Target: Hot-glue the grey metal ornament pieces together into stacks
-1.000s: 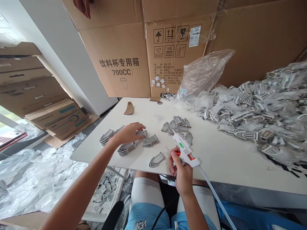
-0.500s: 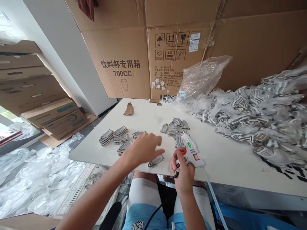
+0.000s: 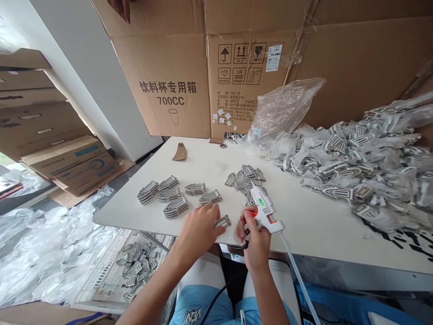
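Observation:
My right hand [image 3: 254,237] is wrapped round the handle of a white hot glue gun [image 3: 265,208] with an orange trigger and a lit green display. Its nozzle points up and away, close to a loose pile of metal pieces [image 3: 241,184]. Near the table's front edge my left hand [image 3: 200,225] grips the end of one flat, frame-like metal piece [image 3: 223,221] between thumb and fingers; part of the piece is hidden by the hand. Beyond that hand stand several neat stacks of the same metal pieces [image 3: 176,206].
Plastic-wrapped metal pieces [image 3: 338,153] are heaped on the right of the white table [image 3: 304,225]. Large cardboard boxes [image 3: 176,58] stand behind it. A cardboard scrap [image 3: 180,152] lies at the back left. Below, a tray [image 3: 101,289] holds more pieces. A glue stick [image 3: 297,275] trails from the gun.
My left hand has come down and towards me, from above the table onto the single metal piece, and closed on it. The glue gun stays in my right hand, nearly still.

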Motion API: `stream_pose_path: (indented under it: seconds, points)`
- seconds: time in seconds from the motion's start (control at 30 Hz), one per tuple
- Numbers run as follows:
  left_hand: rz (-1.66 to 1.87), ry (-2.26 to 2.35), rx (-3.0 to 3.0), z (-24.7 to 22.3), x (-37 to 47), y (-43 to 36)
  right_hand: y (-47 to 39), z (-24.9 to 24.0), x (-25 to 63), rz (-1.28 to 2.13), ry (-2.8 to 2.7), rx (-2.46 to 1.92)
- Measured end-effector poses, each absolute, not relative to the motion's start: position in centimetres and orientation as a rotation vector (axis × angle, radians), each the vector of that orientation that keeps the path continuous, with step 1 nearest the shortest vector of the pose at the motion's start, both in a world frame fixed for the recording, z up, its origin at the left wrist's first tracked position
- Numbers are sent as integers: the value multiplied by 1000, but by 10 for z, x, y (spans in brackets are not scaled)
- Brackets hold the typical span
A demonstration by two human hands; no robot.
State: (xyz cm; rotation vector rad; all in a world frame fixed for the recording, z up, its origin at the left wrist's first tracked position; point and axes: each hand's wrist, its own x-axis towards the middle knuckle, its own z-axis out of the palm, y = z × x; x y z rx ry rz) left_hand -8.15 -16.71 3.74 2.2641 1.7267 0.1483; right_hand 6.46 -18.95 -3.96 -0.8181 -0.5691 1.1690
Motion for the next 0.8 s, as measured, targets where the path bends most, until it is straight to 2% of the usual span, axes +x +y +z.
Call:
stream_pose_path:
  seconds: [0.23,0.6,0.8]
  points:
    - [327,1649,2172,35,-94,-171,-190,-39,63,1164,-562,-832]
    - [1081,1377,1731,61,-126,-177,-192,-41,65,1235,-676,-852]
    - [1262,1377,1528,56,-129,-171,-196,-35,62,1195,-743,-865]
